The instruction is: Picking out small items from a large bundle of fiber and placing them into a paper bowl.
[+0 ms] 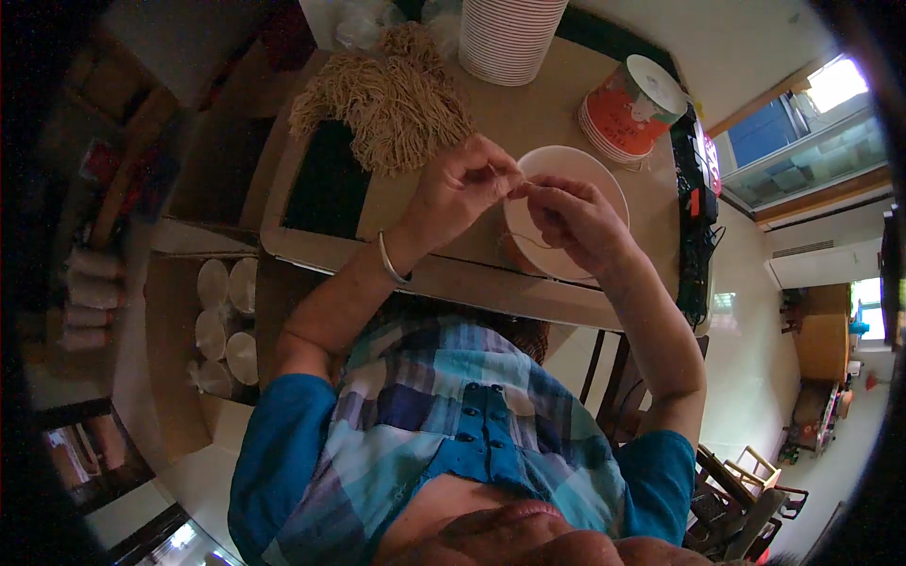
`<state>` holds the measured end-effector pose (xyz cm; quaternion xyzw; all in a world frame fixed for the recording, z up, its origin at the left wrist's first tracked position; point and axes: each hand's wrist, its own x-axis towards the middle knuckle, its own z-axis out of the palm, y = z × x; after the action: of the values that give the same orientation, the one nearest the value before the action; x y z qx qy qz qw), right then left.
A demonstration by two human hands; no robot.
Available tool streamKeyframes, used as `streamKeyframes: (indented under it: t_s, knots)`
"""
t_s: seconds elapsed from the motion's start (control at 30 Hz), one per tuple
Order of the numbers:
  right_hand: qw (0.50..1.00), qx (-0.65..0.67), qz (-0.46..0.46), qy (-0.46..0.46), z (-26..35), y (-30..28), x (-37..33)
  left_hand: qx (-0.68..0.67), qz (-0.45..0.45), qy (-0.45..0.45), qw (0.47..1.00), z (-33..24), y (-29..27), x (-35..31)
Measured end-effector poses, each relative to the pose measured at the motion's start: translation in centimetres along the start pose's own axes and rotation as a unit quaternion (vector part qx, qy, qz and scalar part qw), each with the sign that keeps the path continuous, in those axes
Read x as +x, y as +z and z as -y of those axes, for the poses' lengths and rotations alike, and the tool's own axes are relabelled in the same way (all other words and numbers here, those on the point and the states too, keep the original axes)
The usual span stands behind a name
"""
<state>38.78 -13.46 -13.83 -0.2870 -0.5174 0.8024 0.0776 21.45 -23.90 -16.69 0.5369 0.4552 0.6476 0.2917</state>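
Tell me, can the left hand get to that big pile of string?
Probably yes: the left hand is right beside the tan string pile, and nothing seems to block the way. But its grip looks pinched closed, close to the right hand, so it may need to open first.

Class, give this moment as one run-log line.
left hand: fingertips pinched | right hand: fingertips pinched alongside | held item: unclear | below right: round white-lined tub | beyond: tan stringy bundle, white tub stack
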Motion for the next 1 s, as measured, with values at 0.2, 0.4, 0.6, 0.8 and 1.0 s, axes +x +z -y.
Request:
streamKeyframes:
  t_s: [0.2,0.4,0.6,0.8,1.0]
  knots:
    - [0.998,-0.056,-0.015,-0.015,-0.2,0.1,-0.1,0.055,-0.003,0.061,0.997,0.7,0.1,-0.2]
    - [0.998,-0.060,-0.007,0.000,-0.1,-0.1,-0.2,0.115,0.011,0.081,0.990,0.4,-0.2,-0.4]
    - [0.999,0.031,0.017,0.025,0.0,-0.2,-0.2,0.235,0.022,0.177,0.956,0.2,-0.4,-0.8]
    - [0.993,0.076,0.088,0.028,0.1,-0.5,-0.1,0.221,0.038,0.160,0.961,1.0,-0.8,-1.7]
    - [0.993,0.076,0.064,0.060,0.3,-0.4,0.1,0.215,0.036,0.138,0.966,0.5,-0.9,-2.1]
